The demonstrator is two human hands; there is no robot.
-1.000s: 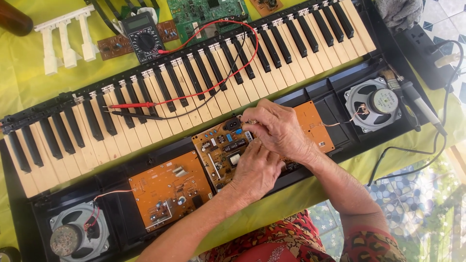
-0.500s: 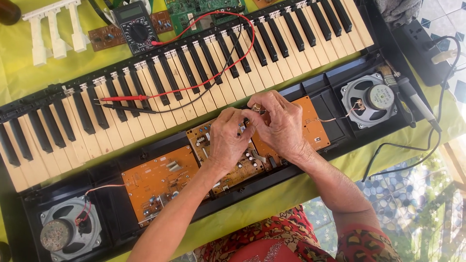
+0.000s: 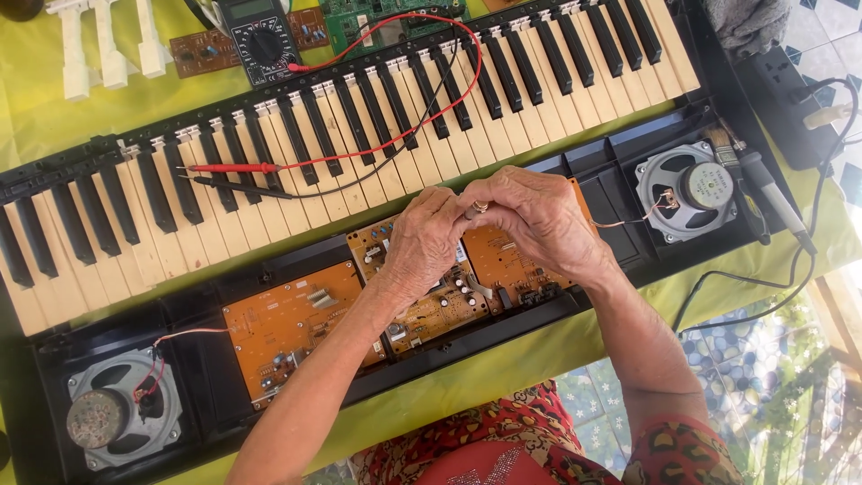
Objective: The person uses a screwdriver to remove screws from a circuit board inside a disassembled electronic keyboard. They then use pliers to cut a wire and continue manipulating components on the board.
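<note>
Both hands meet over the middle of an opened keyboard. The fingers of the left hand (image 3: 422,244) and the right hand (image 3: 530,220) are closed together around a small metal part (image 3: 474,210), pinched between the fingertips of both hands; what kind of part it is cannot be told. It sits just above the boards, at the near edge of the keys.

Directly under the fingers lies an orange circuit board (image 3: 431,301) with small components, partly hidden by the hands. Just right of the fingers a second orange board (image 3: 507,265) shows beneath the right palm. Left of the fingers, well apart, sits another orange board (image 3: 292,328).

Beyond the fingers runs the row of black and cream keys (image 3: 359,126). On the keys, left of the fingers, lie a red probe (image 3: 229,168) and a black probe (image 3: 233,186), their leads running away to a multimeter (image 3: 260,40) past the keys.

Far right of the fingers is a round speaker (image 3: 687,191) with thin wires leading toward the right hand. Far left, nearer the person, is another speaker (image 3: 121,418) with a red wire.

The keyboard rests on a bench covered in yellow-green cloth (image 3: 45,99). A black power strip (image 3: 795,99) lies at the far right.
</note>
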